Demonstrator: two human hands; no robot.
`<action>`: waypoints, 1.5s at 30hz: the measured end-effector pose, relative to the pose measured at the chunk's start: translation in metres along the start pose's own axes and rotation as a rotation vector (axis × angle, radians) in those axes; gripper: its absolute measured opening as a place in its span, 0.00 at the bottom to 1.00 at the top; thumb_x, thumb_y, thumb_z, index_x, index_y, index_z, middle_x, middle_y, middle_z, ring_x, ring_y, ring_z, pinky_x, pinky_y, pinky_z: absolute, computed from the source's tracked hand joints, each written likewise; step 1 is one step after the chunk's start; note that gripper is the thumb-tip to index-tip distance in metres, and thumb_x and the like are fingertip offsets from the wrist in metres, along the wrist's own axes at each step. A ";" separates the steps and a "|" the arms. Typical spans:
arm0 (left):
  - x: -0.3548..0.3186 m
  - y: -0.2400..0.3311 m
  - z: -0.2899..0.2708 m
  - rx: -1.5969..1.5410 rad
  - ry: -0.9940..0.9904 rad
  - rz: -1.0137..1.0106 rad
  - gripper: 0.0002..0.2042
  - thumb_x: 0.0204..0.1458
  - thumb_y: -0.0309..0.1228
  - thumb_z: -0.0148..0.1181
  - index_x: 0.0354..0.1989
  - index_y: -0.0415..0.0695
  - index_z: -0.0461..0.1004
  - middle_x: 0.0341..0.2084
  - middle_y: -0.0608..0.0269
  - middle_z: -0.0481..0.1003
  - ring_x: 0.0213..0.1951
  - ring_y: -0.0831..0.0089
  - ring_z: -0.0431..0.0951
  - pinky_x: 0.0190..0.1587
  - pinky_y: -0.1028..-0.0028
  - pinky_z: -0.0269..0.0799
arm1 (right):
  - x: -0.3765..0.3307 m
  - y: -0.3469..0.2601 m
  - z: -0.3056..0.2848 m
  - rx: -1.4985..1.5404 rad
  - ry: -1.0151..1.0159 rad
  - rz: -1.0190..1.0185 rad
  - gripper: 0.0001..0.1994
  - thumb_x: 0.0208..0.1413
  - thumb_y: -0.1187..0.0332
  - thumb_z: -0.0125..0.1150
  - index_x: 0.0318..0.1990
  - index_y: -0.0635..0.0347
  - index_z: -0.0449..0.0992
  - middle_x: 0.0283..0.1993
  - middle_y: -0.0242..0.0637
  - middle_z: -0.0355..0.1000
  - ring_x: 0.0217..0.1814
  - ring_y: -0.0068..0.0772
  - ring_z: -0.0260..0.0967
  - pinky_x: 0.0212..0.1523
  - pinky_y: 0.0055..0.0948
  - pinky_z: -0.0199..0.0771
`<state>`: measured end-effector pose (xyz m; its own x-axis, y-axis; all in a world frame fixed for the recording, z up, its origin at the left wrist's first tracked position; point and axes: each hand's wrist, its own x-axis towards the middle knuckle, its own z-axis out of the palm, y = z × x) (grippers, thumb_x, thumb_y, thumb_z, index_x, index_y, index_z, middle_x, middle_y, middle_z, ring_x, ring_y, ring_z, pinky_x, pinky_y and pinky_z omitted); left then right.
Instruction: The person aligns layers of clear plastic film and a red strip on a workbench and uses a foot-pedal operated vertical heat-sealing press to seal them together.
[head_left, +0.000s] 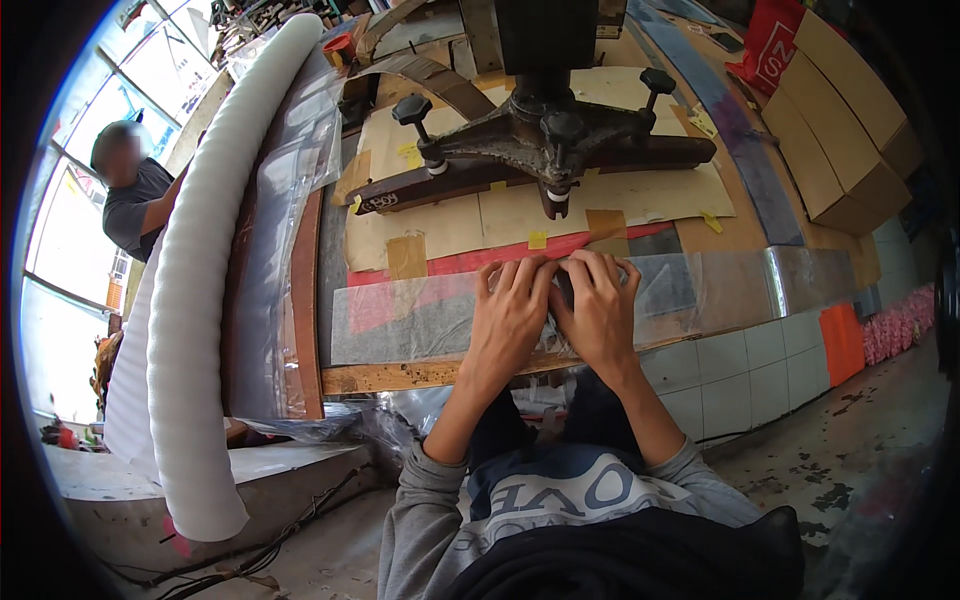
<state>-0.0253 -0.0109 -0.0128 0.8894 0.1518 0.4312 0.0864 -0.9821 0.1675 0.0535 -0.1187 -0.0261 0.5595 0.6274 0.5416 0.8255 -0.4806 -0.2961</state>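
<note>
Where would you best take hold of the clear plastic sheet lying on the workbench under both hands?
Probably at its near edge, from the person's side. The clear plastic sheet lies flat on the workbench, so only an edge can be pinched. The left hand and right hand press it flat near there.

Hands hide what lies under their palms.

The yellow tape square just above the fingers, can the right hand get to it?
Probably yes. The yellow tape square lies just beyond the right hand on the flat cardboard sheet, with nothing between them.
</note>
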 end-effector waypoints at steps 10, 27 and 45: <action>0.001 -0.002 -0.002 -0.003 -0.026 -0.001 0.21 0.43 0.23 0.53 0.49 0.43 0.69 0.44 0.63 0.68 0.47 0.66 0.68 0.52 0.63 0.59 | 0.002 -0.001 -0.001 -0.007 -0.014 0.020 0.17 0.45 0.64 0.64 0.42 0.60 0.73 0.44 0.34 0.67 0.49 0.32 0.63 0.55 0.45 0.51; 0.003 -0.007 -0.002 0.018 0.008 0.051 0.17 0.42 0.24 0.54 0.44 0.43 0.70 0.39 0.61 0.68 0.43 0.63 0.68 0.45 0.65 0.62 | 0.006 0.002 -0.001 0.065 -0.005 0.034 0.13 0.44 0.65 0.65 0.36 0.57 0.72 0.40 0.33 0.65 0.48 0.35 0.60 0.53 0.45 0.52; -0.066 -0.144 -0.102 0.292 -0.167 -0.253 0.15 0.42 0.44 0.64 0.24 0.45 0.72 0.24 0.65 0.70 0.35 0.65 0.69 0.45 0.63 0.57 | 0.005 0.000 0.002 0.021 -0.027 0.085 0.13 0.44 0.63 0.66 0.36 0.53 0.71 0.40 0.34 0.61 0.46 0.40 0.56 0.50 0.44 0.55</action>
<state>-0.1418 0.1321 0.0250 0.8825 0.3952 0.2550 0.4132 -0.9104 -0.0190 0.0564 -0.1150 -0.0248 0.6290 0.6014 0.4926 0.7763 -0.5201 -0.3562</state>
